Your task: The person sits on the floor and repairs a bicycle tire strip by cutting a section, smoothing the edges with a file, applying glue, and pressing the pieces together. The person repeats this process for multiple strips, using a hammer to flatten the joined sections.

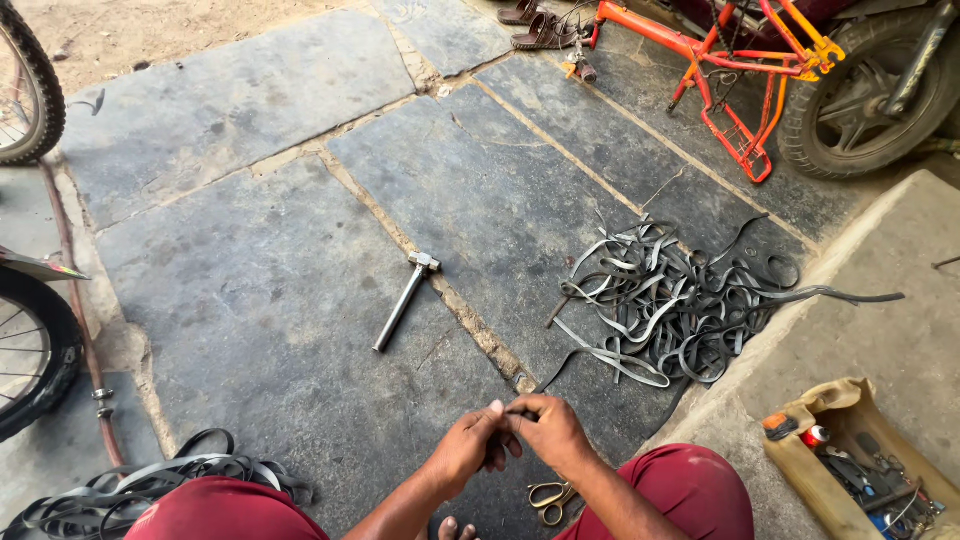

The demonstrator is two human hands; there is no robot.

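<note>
My left hand [468, 446] and my right hand [548, 430] meet in front of my knees, fingertips pinched together on the end of a thin black rubber strip [548, 378]. The strip trails right toward a tangled pile of black rubber strips [672, 305] on the stone floor. Scissors with yellow handles [548, 500] lie on the floor just below my right wrist. A metal hammer [402, 299] rests on the slabs ahead of my hands, apart from them. My red-trousered knees frame the bottom of the view.
Another heap of rubber strips [130, 490] lies at bottom left beside a bicycle wheel [30, 350]. An open box of small tools [860, 460] sits on a raised concrete step at right. An orange bicycle frame [730, 70], a motorcycle tyre [870, 90] and sandals [540, 30] stand at the back.
</note>
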